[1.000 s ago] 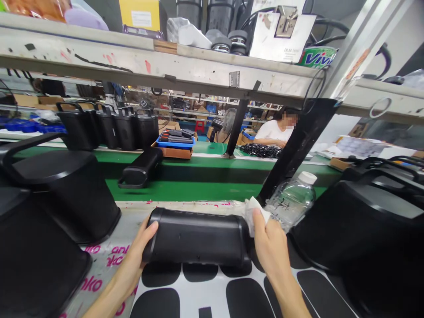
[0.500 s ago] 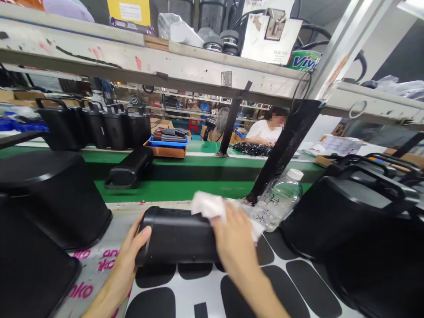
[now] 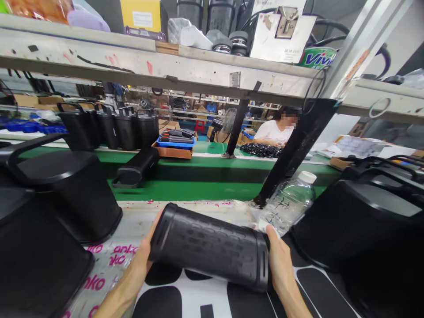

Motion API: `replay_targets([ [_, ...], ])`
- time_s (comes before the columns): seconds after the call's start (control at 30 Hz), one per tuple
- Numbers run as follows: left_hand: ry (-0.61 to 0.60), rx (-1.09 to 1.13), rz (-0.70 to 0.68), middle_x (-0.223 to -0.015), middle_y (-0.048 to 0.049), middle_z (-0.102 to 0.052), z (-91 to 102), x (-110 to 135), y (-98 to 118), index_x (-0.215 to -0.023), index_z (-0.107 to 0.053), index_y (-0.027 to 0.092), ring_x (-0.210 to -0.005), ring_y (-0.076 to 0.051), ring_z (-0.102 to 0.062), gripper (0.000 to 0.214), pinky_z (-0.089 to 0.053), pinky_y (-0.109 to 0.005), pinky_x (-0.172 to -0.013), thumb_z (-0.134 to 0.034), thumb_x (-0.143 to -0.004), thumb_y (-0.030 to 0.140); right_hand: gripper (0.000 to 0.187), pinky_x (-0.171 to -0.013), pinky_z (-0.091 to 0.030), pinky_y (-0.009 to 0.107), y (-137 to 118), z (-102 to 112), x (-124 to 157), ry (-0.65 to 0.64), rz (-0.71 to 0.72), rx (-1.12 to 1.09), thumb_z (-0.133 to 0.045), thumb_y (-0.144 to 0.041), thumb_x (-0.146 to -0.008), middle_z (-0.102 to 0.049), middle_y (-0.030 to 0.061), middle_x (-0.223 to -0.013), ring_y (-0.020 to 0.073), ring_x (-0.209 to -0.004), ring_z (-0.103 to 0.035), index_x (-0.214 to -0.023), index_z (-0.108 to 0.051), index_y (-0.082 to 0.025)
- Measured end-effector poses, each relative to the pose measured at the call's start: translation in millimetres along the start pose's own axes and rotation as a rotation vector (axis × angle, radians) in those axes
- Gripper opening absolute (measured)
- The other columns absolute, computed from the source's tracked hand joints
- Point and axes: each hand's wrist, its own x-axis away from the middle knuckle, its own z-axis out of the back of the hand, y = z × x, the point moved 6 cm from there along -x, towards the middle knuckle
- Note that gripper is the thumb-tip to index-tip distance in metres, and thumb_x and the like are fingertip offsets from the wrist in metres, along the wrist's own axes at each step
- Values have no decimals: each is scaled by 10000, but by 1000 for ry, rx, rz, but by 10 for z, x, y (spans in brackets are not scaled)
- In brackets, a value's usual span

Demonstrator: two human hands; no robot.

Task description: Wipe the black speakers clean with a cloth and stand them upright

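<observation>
Over the factory workbench (image 3: 139, 221), left hand (image 3: 145, 255) and right hand (image 3: 281, 264) curl closed around opposite ends of a tilted black ribbed plastic cylindrical speaker (image 3: 210, 249), which looks rigid, probably hefty, and best gripped at the end caps.

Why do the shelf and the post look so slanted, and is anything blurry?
Head view: the wide lens leans the shelf and the black post toward the edges; the black speaker between left hand and right hand is sharp, its dimpled skin clear; the bottle carries glints; the black units at both sides lose detail in shadow.
</observation>
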Motion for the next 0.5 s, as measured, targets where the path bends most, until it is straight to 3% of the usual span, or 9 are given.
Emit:
replay_targets([
  [0.13, 52, 82, 165, -1372, -32, -593, 4, -39, -182, -1209, -667, 231, -1393, -295, -387, 673, -225, -388, -1203, -761, -661, 610, 571, -1045, -391, 374, -69, 7, 10, 12, 25, -55, -608, -627, -687, -749, 80, -958, 312, -1148, -595, -922, -727, -120],
  [0.33, 12, 140, 87, -1354, -9, -606, -73, -5, -94, -1208, -677, 236, -1401, -245, -375, 587, -240, -318, -1194, -657, -768, 624, 657, -1061, -374, 410, -18, 46, -21, 32, 67, 50, -547, -644, -731, -723, 121, -1074, 340, -1201, -555, -1031, -710, -83],
  [0.5, 68, 140, 115, -1325, 0, -632, -132, 25, -28, -1273, -628, 262, -1362, -232, -437, 442, -227, -361, -1198, -585, -882, 463, 757, -1045, -375, 489, -410, 112, 124, 140, 311, 317, -373, -660, -850, -653, 216, -1199, 383, -1246, -512, -1199, -637, -43],
])
